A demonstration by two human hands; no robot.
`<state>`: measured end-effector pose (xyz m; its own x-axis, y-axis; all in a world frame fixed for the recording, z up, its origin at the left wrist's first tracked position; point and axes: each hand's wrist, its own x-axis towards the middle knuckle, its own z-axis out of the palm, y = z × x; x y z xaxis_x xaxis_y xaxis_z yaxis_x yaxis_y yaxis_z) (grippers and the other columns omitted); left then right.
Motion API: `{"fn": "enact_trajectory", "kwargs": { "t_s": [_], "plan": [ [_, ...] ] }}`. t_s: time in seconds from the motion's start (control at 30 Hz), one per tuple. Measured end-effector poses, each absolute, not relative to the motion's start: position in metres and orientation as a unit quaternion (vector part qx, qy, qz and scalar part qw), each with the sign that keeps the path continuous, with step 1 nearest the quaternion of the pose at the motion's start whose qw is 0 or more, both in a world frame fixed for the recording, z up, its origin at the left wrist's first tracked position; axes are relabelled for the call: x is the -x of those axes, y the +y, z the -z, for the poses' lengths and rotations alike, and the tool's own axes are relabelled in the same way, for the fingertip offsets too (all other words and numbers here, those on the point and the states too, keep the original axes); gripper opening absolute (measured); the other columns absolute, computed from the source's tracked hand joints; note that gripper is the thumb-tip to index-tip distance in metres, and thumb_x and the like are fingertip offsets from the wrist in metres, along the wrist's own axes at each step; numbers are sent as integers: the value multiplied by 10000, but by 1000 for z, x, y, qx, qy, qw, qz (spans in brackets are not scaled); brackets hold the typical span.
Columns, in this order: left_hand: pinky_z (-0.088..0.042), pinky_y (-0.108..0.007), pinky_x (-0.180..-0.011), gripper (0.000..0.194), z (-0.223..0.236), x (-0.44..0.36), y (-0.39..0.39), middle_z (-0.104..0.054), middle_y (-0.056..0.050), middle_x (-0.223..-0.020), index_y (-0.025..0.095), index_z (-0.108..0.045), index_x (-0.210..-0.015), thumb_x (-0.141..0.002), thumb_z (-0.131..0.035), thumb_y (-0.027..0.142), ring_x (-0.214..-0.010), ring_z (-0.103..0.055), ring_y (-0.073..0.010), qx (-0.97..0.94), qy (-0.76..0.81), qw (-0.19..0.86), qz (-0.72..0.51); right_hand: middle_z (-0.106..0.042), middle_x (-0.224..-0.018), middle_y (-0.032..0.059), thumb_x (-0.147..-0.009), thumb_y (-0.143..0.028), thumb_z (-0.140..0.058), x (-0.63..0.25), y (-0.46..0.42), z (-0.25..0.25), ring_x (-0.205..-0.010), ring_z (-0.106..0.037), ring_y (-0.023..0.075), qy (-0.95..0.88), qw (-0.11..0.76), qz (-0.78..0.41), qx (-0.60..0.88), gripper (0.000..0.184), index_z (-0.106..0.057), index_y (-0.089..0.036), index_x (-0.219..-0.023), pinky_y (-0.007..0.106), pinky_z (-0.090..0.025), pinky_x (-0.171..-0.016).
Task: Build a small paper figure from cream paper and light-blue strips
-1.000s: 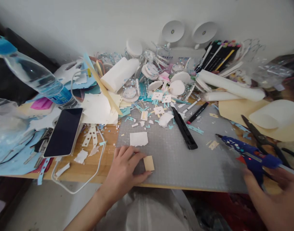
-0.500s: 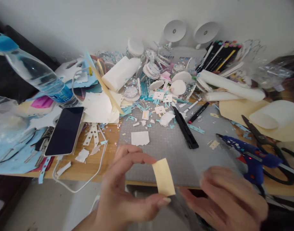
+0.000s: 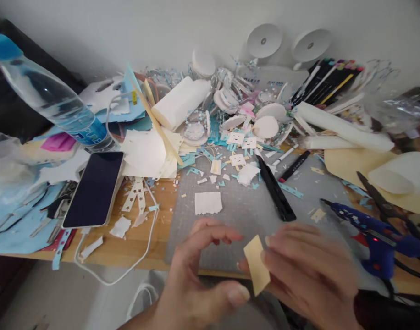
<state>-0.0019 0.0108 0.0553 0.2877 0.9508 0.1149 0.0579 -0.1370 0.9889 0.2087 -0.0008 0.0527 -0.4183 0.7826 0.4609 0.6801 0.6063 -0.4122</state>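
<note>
Nearest, the right hand, a little blurred, grips a small cream piece between thumb and fingers, whereas half a second ago the left hand pinched it. The left hand is now spread, thumb and forefinger parted just left of the piece; whether either tip touches it, I cannot tell. The piece is raised and tilted above the near edge of the grey mat; a second ago it lay flat on that mat, with the right hand by the glue gun. The glue gun now lies free at the right, its red light on, near the scissors. Beyond the hands, a torn white piece rests on the mat, unmoved, and the black cutter lies to its right. At the left, a phone lies on the wooden surface. Farther off, small smiling cutouts lie among scraps.
</note>
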Motion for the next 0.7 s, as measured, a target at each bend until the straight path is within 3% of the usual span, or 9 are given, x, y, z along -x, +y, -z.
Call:
{"fn": "enact_trajectory", "kwargs": {
  "t_s": [0.13,0.27,0.43,0.7],
  "plan": [
    [-458,-411,-924,356,-39,31,20,-600,-85,-1179,256,-561,-1257,-985,-417,436,-1095,-542,-245,-704,452,389,-386,-683,-994,40,-905,-223,-616,-194,40,-71,-897,-666,221,-830,362,-38,422,382,-513,-326,-1258,389,-546,-804],
    [-400,-447,-962,367,-18,51,29,-611,-98,-1251,207,-541,-1269,-903,-561,214,-1147,-524,-276,-821,448,235,-264,-668,-1065,63,-906,-217,-606,-188,77,-50,-974,-643,223,-851,321,-103,402,321,-584,-278,-1220,392,-525,-851],
    [-343,-459,-1004,468,-7,51,34,-596,-99,-1356,157,-502,-1346,-893,-579,247,-1238,-489,-307,-858,447,168,-189,-622,-1092,76,-940,-238,-552,-180,97,-19,-1042,-594,204,-868,247,-192,386,288,-595,-239,-1225,386,-506,-899],
    [-307,-372,-1020,352,-8,49,42,-676,-16,-1261,192,-630,-1221,-872,-584,207,-1172,-550,-239,-826,473,181,-250,-578,-1053,67,-949,-260,-547,-174,98,-9,-993,-546,194,-863,182,-256,396,276,-598,-238,-1219,373,-498,-886]
  ]
}}
